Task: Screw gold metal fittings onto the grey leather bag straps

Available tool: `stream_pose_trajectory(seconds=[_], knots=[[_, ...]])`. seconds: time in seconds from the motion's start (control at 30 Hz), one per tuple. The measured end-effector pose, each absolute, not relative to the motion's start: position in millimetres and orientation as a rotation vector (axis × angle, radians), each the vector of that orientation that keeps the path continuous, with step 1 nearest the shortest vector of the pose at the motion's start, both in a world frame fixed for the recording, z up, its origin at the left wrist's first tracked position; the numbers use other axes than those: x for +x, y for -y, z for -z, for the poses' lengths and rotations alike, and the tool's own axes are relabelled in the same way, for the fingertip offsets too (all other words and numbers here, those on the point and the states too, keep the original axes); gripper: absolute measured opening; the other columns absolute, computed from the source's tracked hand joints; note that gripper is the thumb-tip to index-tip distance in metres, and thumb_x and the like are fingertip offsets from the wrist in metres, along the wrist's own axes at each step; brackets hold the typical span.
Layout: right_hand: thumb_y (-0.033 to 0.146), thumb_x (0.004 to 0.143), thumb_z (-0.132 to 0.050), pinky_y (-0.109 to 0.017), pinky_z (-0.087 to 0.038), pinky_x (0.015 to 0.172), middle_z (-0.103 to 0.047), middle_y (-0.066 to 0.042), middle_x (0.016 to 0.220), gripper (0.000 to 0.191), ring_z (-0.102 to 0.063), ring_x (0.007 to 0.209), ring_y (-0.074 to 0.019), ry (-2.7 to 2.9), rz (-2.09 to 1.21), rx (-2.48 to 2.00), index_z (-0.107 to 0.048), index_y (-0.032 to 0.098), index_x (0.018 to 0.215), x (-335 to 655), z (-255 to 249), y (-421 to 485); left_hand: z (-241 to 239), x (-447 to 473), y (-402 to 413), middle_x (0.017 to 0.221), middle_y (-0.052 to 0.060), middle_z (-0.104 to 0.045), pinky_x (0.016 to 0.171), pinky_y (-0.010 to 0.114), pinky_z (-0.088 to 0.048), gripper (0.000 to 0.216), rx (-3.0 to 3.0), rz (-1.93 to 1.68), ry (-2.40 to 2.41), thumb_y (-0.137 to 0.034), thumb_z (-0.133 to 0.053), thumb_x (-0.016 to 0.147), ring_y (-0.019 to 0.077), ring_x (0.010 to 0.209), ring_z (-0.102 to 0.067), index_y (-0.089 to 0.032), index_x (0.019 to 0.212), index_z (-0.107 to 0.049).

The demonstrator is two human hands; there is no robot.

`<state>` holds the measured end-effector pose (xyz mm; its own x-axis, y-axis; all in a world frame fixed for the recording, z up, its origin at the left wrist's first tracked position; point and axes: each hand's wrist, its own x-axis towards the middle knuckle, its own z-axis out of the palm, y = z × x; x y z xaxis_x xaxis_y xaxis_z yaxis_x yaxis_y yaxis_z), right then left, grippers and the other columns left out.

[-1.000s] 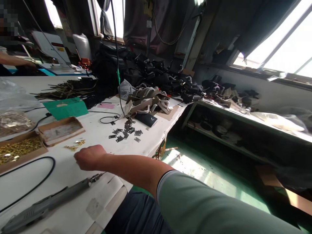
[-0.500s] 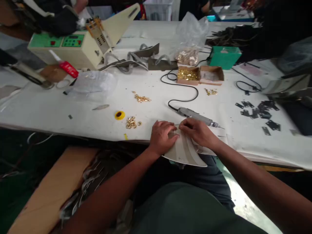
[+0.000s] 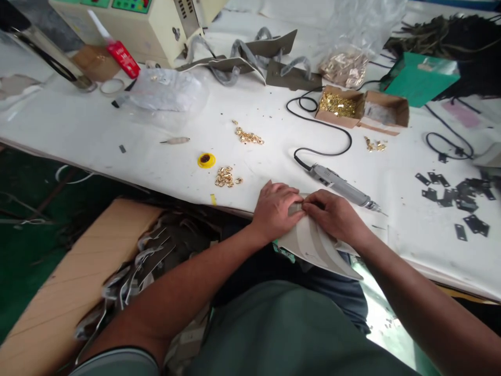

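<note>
A curved beige-grey panel (image 3: pixel 313 241) with a darker lengthwise band lies over the table's front edge, its near end sticking out above my lap. My left hand (image 3: pixel 276 210) grips its far end from the left, thumb on top. Against that thumb, my right hand (image 3: pixel 332 215) pinches at the panel's far end; whatever is between its fingertips is too small and hidden to make out. Just beyond my right hand lies a grey electric screwdriver (image 3: pixel 344 187), its bit pointing right, with a black cord (image 3: pixel 329 152) running behind.
Gold rings (image 3: pixel 225 177), a yellow round container (image 3: pixel 206 160), and gold fittings (image 3: pixel 249 137) lie left of centre. Cardboard boxes (image 3: pixel 381 128) stand behind. Dark metal plates (image 3: pixel 465 193) are scattered at right. Below left, a large carton (image 3: pixel 90 256) stands beside several wrapped panels (image 3: pixel 152 266).
The camera view has shifted and tilted lower, so the table things appear moved. Both hands stay on the panel, and my right fingertips now sit closer against the left thumb.
</note>
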<state>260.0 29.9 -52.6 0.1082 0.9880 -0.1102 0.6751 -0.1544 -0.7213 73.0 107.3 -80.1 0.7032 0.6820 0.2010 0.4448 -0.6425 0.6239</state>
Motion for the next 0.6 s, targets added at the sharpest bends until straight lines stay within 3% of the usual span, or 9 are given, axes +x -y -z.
stream_pose_trajectory(seconds=[0.4,0.6], knots=[[0.031,0.090,-0.064,-0.032,-0.046,0.074,-0.074,-0.001,0.089,0.013,-0.066,0.079,-0.0201,1.616,-0.861,-1.970,-0.074,0.024,0.089,262.7,47.5,-34.5,82.7,73.1,-106.8,0.131,0.001,-0.074,0.127,0.054,-0.027,0.026,2.379,-0.577,-0.855,-0.041,-0.074,0.090,0.0283,0.131,-0.055,-0.028,0.113,-0.074],[0.036,0.087,-0.068,-0.030,-0.043,0.064,-0.070,0.001,0.074,0.014,-0.060,0.067,-0.0168,1.509,-0.940,-2.046,-0.070,0.022,0.083,262.3,44.1,-39.2,84.9,73.2,-106.4,0.133,0.001,-0.073,0.128,0.054,-0.026,0.029,2.394,-0.570,-0.858,-0.043,-0.073,0.091,0.0281,0.131,-0.054,-0.028,0.115,-0.074]])
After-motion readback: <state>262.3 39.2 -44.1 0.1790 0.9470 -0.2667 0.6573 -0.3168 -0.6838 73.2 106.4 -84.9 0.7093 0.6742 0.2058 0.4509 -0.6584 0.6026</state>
